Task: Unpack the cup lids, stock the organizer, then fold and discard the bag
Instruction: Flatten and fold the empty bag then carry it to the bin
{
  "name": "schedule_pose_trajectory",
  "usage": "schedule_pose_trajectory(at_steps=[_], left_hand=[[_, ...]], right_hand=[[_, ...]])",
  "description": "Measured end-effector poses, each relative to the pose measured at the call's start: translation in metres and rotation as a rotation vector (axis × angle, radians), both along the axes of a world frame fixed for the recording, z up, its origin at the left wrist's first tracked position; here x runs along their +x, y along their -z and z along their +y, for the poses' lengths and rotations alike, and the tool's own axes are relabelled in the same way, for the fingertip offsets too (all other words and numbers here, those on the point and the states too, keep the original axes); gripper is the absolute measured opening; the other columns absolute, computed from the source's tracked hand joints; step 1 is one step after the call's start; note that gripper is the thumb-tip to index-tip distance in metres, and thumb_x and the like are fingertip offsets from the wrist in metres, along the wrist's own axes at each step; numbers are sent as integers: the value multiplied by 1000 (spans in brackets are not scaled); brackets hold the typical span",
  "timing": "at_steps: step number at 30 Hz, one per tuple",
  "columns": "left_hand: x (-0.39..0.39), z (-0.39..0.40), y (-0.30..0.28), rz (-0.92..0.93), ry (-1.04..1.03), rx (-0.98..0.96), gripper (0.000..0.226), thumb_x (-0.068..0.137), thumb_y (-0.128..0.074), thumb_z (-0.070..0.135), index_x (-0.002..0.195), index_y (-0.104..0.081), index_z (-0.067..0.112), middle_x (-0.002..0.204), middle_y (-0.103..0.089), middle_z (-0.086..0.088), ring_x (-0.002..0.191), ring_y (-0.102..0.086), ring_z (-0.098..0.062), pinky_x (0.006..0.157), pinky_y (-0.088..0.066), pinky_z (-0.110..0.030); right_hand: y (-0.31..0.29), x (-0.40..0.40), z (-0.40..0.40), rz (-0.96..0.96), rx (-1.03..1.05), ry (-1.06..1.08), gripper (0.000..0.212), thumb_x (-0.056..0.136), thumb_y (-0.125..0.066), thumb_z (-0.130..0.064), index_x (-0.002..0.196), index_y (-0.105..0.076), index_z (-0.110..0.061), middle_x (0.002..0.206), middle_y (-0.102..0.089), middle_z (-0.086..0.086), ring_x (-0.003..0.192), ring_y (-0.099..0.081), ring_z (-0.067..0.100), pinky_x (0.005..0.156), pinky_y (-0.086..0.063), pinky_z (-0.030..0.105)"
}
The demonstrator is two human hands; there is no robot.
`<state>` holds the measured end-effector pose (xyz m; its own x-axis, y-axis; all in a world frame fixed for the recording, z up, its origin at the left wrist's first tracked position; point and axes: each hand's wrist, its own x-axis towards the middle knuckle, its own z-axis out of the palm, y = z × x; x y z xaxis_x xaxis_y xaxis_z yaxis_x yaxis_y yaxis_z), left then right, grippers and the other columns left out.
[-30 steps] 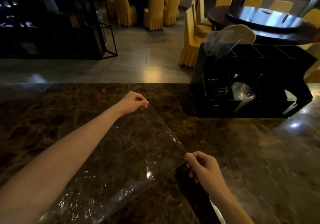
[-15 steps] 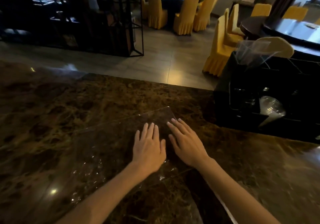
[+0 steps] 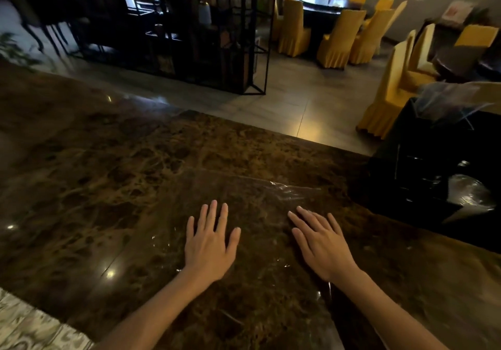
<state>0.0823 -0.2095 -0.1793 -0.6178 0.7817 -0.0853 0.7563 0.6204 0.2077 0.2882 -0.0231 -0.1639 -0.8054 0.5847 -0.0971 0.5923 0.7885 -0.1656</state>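
Bag being flattened for folding

The clear bag [image 3: 260, 214] is pressed flat on the counter [image 3: 108, 173] by left hand [image 3: 210, 244] and right hand [image 3: 321, 244], fingers straight and spread; organizer [image 3: 423, 160] at two o'clock; an edge must next be pinched and folded over.

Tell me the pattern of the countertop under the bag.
Dark brown marble with tan veining, on the countertop, seen in the head view.
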Motion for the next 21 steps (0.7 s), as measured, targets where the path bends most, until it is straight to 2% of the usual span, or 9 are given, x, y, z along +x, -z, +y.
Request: schedule_pose_trajectory(at_steps=[3, 7, 10, 15, 18, 21], left_hand=[[-19, 14, -4, -15, 72, -27, 76, 95, 2, 66, 160, -7, 28, 170, -5, 3, 156, -2, -23, 124, -4, -52], [-25, 59, -14, -37, 171, -14, 71, 101, -10, 59, 160, -16, 19, 169, -12, 2, 156, -4, -22, 124, -4, -51], [-14, 91, -22, -45, 289, -9, 66, 104, -16, 54, 158, -24, 18, 169, -18, 3, 156, -4, -21, 125, -4, -51], [7, 107, -33, -158, 454, 23, 59, 107, -25, 47, 157, -29, 16, 167, -22, 1, 156, -2, -21, 125, -8, -50], [4, 93, -37, -244, 407, 145, 56, 106, -35, 42, 157, -29, 19, 168, -19, 0, 156, 0, -21, 125, -8, -49], [-10, 65, -41, -245, 210, 263, 60, 102, -47, 42, 155, -31, 18, 165, -24, -6, 154, -11, -27, 124, -16, -47]], right_hand=[[-4, 25, -18, 25, 35, 25, 62, 101, 0, -62, 153, -32, -50, 160, -36, -16, 148, -32, 13, 125, -8, 46], [-13, 46, -54, 42, 45, 21, 60, 101, -4, -62, 143, -45, -49, 139, -49, -17, 128, -42, 12, 111, -23, 40], [-18, 50, -88, 97, 70, -13, 54, 103, -13, -61, 133, -55, -44, 123, -57, -16, 112, -50, 13, 101, -36, 41], [-20, 45, -119, 71, -67, -16, 62, 98, -10, -68, 139, -48, -41, 125, -48, -17, 116, -42, 11, 103, -29, 38], [-24, 45, -113, 161, -182, 35, 56, 98, -18, -68, 140, -46, -44, 123, -45, -22, 115, -39, 5, 98, -31, 29], [-32, 41, -92, 357, -191, 181, 45, 100, -43, -56, 143, -45, -40, 134, -47, -16, 122, -41, 4, 105, -40, 27]])
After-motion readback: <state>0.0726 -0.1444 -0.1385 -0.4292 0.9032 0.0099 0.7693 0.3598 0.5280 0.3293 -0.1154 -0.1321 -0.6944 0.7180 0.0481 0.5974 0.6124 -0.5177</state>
